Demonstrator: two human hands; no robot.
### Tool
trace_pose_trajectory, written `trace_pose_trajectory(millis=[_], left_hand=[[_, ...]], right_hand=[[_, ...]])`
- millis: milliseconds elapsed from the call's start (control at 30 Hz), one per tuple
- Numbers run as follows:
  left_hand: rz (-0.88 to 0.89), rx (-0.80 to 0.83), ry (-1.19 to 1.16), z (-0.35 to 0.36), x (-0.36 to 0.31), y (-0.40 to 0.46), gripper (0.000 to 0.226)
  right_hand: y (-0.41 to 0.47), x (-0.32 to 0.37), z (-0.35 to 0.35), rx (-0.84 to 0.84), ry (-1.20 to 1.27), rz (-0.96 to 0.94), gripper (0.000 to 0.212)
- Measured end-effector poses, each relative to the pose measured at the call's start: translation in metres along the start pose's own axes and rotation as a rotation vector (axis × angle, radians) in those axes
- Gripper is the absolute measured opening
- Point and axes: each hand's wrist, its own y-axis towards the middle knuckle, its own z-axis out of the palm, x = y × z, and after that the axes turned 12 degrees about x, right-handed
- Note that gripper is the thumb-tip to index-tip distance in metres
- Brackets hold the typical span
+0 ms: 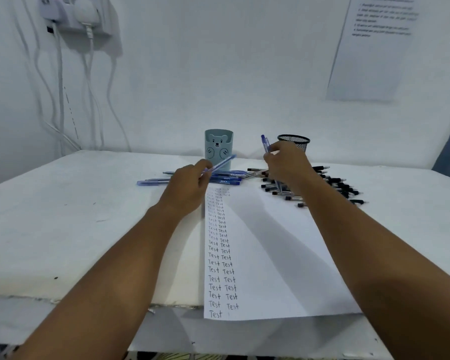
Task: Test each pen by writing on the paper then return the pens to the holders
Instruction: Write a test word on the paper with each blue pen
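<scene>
Currently the left hand pinches a translucent blue pen — long axis slanting up and right toward the bear cup. Right hand grips a second blue pen, near upright, beside the mesh cup, above the paper.

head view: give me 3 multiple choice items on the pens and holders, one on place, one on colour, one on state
1. Where do the black pens lie?
A. right of the paper
B. in the mesh holder
C. left of the bear holder

2. What colour is the right hand's pen?
A. red
B. blue
C. green

3. What is the left hand doing?
A. lying flat
B. holding a pen
C. lifting the paper

A: they lie right of the sheet. B: its barrel is blue. B: fingers pinch a blue pen.
</scene>
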Motion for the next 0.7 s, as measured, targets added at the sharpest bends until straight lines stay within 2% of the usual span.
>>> trace_pose_trajectory(millis=[133,433,700], left_hand=[[0.031,0.116,-0.058,0.003,-0.006,-0.004,0.023],[0.044,0.057,-0.056,0.000,-0.005,-0.009,0.015],[0.061,0.049,-0.038,0.000,-0.004,-0.009,0.014]], right_hand=[[-0.026,-0.007,-0.024,0.102,-0.263,0.105,0.029],[-0.064,-0.020,-0.042,0.425,-0.411,0.231,0.042],[-0.073,-0.026,-0.045,0.478,-0.629,0.313,0.039]])
